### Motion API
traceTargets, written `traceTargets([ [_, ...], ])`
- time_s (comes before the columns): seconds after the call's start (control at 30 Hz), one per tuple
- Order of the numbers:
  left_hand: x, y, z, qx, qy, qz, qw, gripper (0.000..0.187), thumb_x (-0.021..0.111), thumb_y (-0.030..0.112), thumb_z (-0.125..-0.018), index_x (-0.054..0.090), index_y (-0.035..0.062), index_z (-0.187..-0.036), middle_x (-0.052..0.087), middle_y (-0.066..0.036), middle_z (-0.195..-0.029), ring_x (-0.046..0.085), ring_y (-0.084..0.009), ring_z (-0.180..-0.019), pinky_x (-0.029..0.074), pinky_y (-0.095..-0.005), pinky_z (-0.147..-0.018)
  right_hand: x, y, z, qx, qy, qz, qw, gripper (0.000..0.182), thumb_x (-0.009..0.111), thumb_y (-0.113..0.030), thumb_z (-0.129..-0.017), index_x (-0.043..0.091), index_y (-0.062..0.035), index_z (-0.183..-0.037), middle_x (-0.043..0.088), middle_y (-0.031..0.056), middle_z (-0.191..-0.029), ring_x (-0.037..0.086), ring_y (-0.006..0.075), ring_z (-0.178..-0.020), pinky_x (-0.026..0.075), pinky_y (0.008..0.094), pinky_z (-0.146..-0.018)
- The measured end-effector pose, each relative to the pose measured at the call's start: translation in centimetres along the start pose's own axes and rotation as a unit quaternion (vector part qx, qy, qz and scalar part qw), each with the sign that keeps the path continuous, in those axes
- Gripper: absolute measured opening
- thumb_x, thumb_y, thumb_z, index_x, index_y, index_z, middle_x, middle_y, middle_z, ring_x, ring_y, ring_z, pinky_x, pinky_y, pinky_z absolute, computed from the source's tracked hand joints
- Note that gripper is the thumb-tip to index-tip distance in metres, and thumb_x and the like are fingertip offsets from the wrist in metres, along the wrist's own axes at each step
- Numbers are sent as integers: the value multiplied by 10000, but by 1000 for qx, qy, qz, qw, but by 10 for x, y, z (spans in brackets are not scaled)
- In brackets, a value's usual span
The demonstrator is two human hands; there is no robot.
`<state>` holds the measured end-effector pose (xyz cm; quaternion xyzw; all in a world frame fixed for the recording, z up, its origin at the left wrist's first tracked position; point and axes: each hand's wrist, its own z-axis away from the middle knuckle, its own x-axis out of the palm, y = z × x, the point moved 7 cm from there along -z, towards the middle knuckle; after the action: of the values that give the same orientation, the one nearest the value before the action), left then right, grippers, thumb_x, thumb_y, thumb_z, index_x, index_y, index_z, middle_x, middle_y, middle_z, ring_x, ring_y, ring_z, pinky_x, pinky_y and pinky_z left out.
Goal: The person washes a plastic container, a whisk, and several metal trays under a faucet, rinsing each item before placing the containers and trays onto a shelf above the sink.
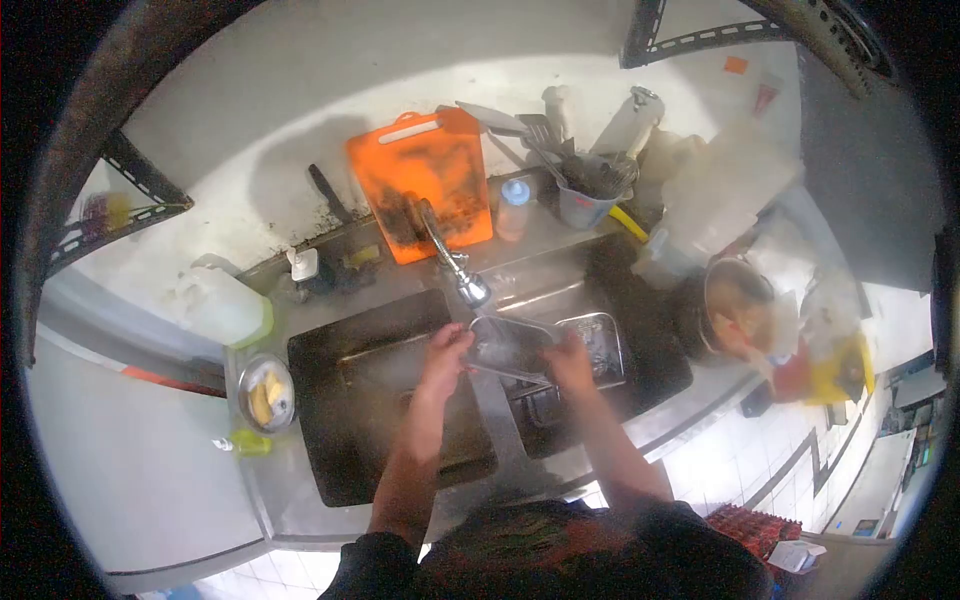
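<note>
A clear rectangular container (508,350) is held between my two hands, under the faucet (472,290) and over the divider of the double sink (500,425). My left hand (446,356) grips its left end, fingers closed round the edge. At its right end, my right hand (570,362) has its fingers closed on the rim. Metal trays (603,345) lie in the right basin, just behind my right hand. The left basin (370,400) looks dark and hazy, so its contents cannot be made out.
An orange cutting board (440,170) leans on the wall beside a bottle (513,210) and a utensil tub (585,208). At the left are a bowl with sponges (266,394) and a jug (225,308). A pot (735,300) and plastic bags (730,190) stand right.
</note>
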<state>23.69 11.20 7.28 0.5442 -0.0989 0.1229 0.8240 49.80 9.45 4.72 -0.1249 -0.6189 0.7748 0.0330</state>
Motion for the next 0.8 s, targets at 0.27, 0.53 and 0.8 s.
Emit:
traceTargets([
  [0.27, 61, -7, -17, 174, 41, -593, 785, 424, 737, 191, -732, 543, 39, -1077, 616, -213, -1016, 611, -404, -917, 485, -481, -791, -32, -67, 20, -164, 29, 235, 958, 487, 708, -105, -700, 549, 24, -1141, 613, 219, -740, 624, 381, -706, 509, 439, -658],
  [0.53, 128, 18, 2, 302, -23, -729, 614, 673, 776, 164, -677, 466, 83, -1269, 484, -188, -1253, 526, -353, -1114, 469, -438, -856, -28, -105, 11, -201, -2, 354, 913, 399, 720, -168, -662, 589, 20, -989, 626, 251, -790, 624, 428, -768, 502, 502, -698],
  [0.8, 106, 2, -14, 252, -21, -729, 637, 670, 717, 210, -733, 440, 86, -1330, 516, -185, -1196, 568, -336, -1032, 483, -435, -816, -11, -120, 0, -185, -49, 376, 907, 362, 705, -146, -663, 601, 14, -971, 630, 275, -923, 627, 426, -853, 520, 467, -756],
])
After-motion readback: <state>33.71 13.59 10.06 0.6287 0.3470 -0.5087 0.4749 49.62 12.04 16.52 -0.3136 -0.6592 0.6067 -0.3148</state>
